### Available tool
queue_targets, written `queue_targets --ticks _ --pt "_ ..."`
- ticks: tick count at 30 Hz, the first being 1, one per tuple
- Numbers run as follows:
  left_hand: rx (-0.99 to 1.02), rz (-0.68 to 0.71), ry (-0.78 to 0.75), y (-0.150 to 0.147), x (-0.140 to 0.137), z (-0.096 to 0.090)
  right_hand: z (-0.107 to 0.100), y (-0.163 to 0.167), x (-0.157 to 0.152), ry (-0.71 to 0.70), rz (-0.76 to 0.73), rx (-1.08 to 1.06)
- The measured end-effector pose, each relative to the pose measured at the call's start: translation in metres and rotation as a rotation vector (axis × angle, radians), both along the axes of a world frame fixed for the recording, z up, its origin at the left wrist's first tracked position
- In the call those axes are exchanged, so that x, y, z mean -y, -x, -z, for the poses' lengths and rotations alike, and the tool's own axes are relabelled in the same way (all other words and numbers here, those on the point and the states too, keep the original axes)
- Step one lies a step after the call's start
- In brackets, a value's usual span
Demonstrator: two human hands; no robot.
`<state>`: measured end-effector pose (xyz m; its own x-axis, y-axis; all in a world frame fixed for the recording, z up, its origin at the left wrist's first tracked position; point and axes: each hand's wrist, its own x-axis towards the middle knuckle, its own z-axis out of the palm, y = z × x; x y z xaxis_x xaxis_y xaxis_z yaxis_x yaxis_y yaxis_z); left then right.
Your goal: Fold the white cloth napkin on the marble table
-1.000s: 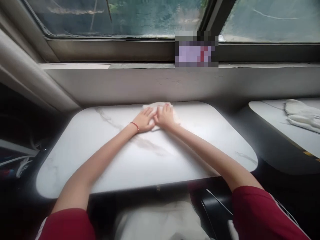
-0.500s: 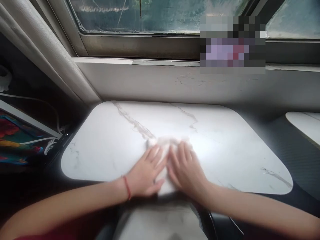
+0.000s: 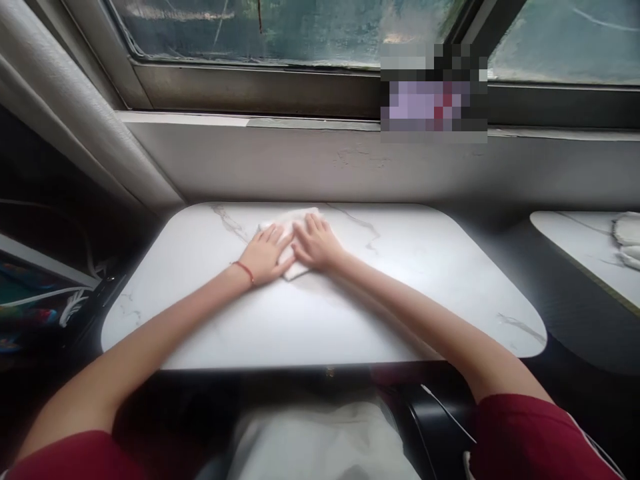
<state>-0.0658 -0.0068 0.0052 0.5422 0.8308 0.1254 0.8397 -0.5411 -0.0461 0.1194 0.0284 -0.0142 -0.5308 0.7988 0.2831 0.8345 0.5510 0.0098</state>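
Note:
A white cloth (image 3: 299, 267) lies folded on the white marble-patterned table (image 3: 240, 327), toward its far side. My left hand (image 3: 266, 253), with a red cord bracelet (image 3: 245, 270) at the wrist, presses flat on the cloth's left part, fingers stretched out. Beside it my right hand (image 3: 317, 243) rests flat on the right part, its fingers also extended. The hands are close together and cover much of the cloth. Both arms reach forward over the tabletop.
Behind the table stands a pale wall (image 3: 280, 160) under a window (image 3: 300, 33). A blurred-out patch (image 3: 425, 103) covers something at the sill. A second marble-patterned table (image 3: 580, 240) is at right, with a whitish item (image 3: 627, 233) on it. White cables (image 3: 75, 300) hang at left.
Both hands and the cloth have slid forward, from the table's near edge toward the wall and slightly left. The view has shifted a little to the right.

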Motion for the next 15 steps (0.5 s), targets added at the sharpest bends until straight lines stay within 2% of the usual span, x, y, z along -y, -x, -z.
queue_targets --ticks 3,6,11,15 --pt "-0.022 -0.033 -0.012 0.005 -0.026 -0.003 0.0 0.004 -0.031 0.013 -0.01 -0.02" --pt "-0.046 -0.068 -0.039 0.02 -0.028 -0.005 0.001 0.024 -0.042 0.019 -0.023 -0.052" --pt "-0.08 -0.199 -0.058 0.07 -0.003 -0.01 0.001 0.089 -0.036 0.025 -0.095 -0.118" --pt "-0.11 -0.302 -0.051 0.114 0.033 -0.018 -0.001 0.146 -0.011 0.026 -0.191 -0.162"
